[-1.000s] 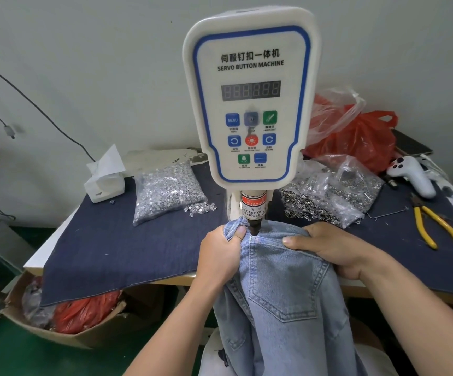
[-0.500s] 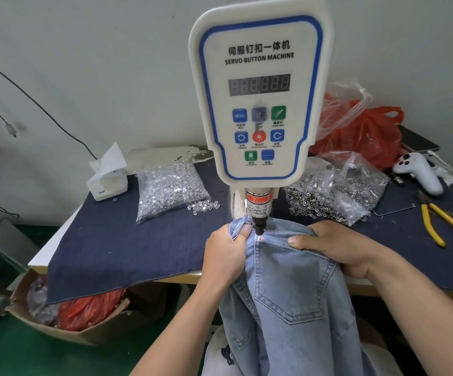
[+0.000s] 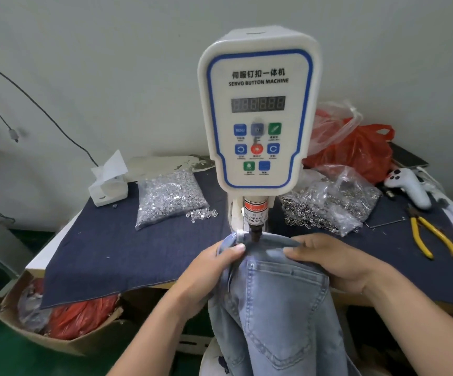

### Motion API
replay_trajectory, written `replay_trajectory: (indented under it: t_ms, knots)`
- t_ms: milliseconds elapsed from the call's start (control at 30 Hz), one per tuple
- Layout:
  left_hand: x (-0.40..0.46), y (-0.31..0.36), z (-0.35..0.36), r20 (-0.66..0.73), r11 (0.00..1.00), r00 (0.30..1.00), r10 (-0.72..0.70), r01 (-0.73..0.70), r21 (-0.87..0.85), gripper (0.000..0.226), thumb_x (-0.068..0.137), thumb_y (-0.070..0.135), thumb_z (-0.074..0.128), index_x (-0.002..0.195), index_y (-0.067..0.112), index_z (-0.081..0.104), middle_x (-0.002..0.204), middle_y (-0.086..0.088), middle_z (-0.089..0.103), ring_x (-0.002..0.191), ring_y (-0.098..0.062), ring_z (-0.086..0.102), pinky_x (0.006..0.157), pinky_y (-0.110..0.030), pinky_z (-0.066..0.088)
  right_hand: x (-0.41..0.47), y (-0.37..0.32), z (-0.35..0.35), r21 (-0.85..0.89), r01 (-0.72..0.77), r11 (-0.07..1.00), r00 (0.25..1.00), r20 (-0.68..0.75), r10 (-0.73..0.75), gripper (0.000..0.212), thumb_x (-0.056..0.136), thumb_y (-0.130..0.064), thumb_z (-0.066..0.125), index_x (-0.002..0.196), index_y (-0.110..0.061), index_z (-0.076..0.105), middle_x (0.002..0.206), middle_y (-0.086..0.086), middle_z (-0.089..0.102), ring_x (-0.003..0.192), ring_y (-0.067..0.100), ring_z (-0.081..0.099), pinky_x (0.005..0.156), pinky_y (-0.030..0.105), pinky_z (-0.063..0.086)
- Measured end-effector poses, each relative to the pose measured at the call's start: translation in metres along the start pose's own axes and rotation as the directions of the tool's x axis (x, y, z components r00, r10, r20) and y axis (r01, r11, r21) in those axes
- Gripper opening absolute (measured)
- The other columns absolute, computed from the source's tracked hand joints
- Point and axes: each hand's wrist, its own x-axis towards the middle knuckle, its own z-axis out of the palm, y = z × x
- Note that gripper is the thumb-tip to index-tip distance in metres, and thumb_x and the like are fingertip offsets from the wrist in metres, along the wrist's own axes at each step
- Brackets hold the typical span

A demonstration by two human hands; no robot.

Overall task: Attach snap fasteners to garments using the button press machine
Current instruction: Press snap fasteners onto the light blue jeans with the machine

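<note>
A white servo button machine [image 3: 257, 115] with a blue-edged control panel stands on the table. Its dark press head [image 3: 255, 232] is down on the waistband of light blue jeans [image 3: 276, 299], which hang off the table's front edge with a back pocket facing me. My left hand [image 3: 209, 270] pinches the waistband just left of the press head, thumb on top. My right hand [image 3: 331, 261] grips the waistband to the right of it, thumb lying along the band's edge. The fastener under the head is hidden.
Dark denim cloth [image 3: 116, 248] covers the table. A bag of silver fasteners [image 3: 168, 199] lies left of the machine, another bag [image 3: 328, 204] right. Yellow-handled pliers [image 3: 431, 237], a white controller [image 3: 409, 185], a red plastic bag [image 3: 355, 150] and a tissue box [image 3: 108, 185] lie around. A cardboard box [image 3: 57, 324] sits below.
My hands keep their hold on the waistband under the press head; the jeans have barely shifted. The view has tilted, so the machine sits lower in frame.
</note>
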Motion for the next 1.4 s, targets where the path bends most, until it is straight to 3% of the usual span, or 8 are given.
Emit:
replay_trajectory:
  t_ms: [167,400,633,767,867,1000,1167,1400]
  knots:
    - [-0.023,0.023,-0.028,0.202,0.97,0.951,-0.234,0.214,0.113,0.093,0.08,0.097,0.039,0.129,0.026,0.075,0.136,-0.006,0.072,0.13,-0.024,0.066,0.103,-0.029,0.054,0.003,-0.002,0.036,0.007,0.066,0.998,0.99,0.128,-0.066,0.033,0.099,-0.012,0.065,0.125,0.007,0.061,0.118,0.022,0.069,0.105,0.026,0.068,0.093,0.035,0.055]
    - [-0.001,0.031,-0.007,-0.157,0.983,0.987,-0.033,0.06,0.173,0.016,0.099,0.019,0.07,0.113,0.012,0.073,0.113,-0.015,0.078,0.106,-0.03,0.074,0.091,-0.044,0.055,-0.002,-0.016,0.055,-0.47,0.124,0.874,0.989,-0.014,-0.148,0.02,0.097,-0.032,0.065,0.103,-0.014,0.071,0.107,0.004,0.077,0.105,0.017,0.071,0.098,0.038,0.051]
    - [-0.02,0.029,-0.009,0.112,0.962,0.961,-0.253,0.238,0.131,0.049,0.102,0.062,0.052,0.122,0.024,0.077,0.128,-0.011,0.075,0.121,-0.029,0.071,0.102,-0.04,0.055,-0.021,-0.014,0.06,-0.815,0.224,0.535,0.947,0.052,-0.317,0.01,0.098,-0.031,0.065,0.09,-0.027,0.062,0.083,-0.01,0.066,0.074,0.002,0.057,0.066,0.022,0.042]
    - [-0.021,0.031,-0.015,0.062,0.997,0.996,-0.071,0.069,0.029,0.017,0.102,0.028,0.068,0.11,0.017,0.078,0.113,-0.017,0.077,0.101,-0.029,0.074,0.085,-0.037,0.06,-0.018,-0.018,0.058,-0.615,0.294,0.732,0.947,0.082,-0.311,0.01,0.097,-0.035,0.067,0.107,-0.036,0.067,0.097,-0.02,0.072,0.089,-0.006,0.065,0.076,0.014,0.046]
    - [-0.025,0.037,-0.033,-0.265,0.996,0.964,0.027,-0.048,-0.074,0.033,0.095,0.001,0.066,0.115,0.023,0.079,0.112,-0.015,0.078,0.096,-0.029,0.075,0.079,-0.038,0.063,-0.001,-0.022,0.015,-0.661,0.169,0.731,0.849,-0.279,-0.449,0.013,0.102,-0.03,0.063,0.097,-0.026,0.074,0.084,-0.013,0.073,0.086,0.004,0.068,0.07,0.024,0.047]
    - [-0.011,0.057,-0.05,-0.694,0.949,0.702,0.156,0.087,0.302,0.032,0.077,0.039,0.059,0.065,0.018,0.08,0.07,0.005,0.076,0.069,-0.009,0.066,0.069,-0.031,0.047,0.033,-0.004,-0.039,-0.807,-0.432,0.402,0.563,-0.59,-0.58,0.021,0.103,-0.021,0.057,0.096,-0.012,0.075,0.095,0.011,0.069,0.097,0.034,0.065,0.071,0.036,0.044]
    - [0.039,0.038,-0.073,-0.699,0.473,0.674,0.237,0.549,0.689,0.039,0.106,0.041,0.047,0.1,0.019,0.078,0.102,-0.008,0.077,0.1,-0.034,0.069,0.084,-0.038,0.052,0.05,0.017,-0.044,-0.817,-0.493,0.298,0.522,-0.552,-0.65,0.02,0.099,-0.027,0.065,0.101,-0.008,0.073,0.094,0.012,0.06,0.093,0.034,0.058,0.076,0.041,0.051]
    - [0.067,0.007,-0.083,-0.703,0.454,0.649,0.291,0.553,0.698,0.016,0.099,0.045,0.066,0.106,0.033,0.075,0.103,-0.008,0.076,0.103,-0.038,0.07,0.076,-0.037,0.044,0.052,0.019,-0.041,-0.828,-0.453,0.33,0.458,-0.534,-0.711,0.013,0.095,-0.022,0.071,0.086,-0.012,0.069,0.082,0.005,0.061,0.083,0.03,0.059,0.069,0.041,0.051]
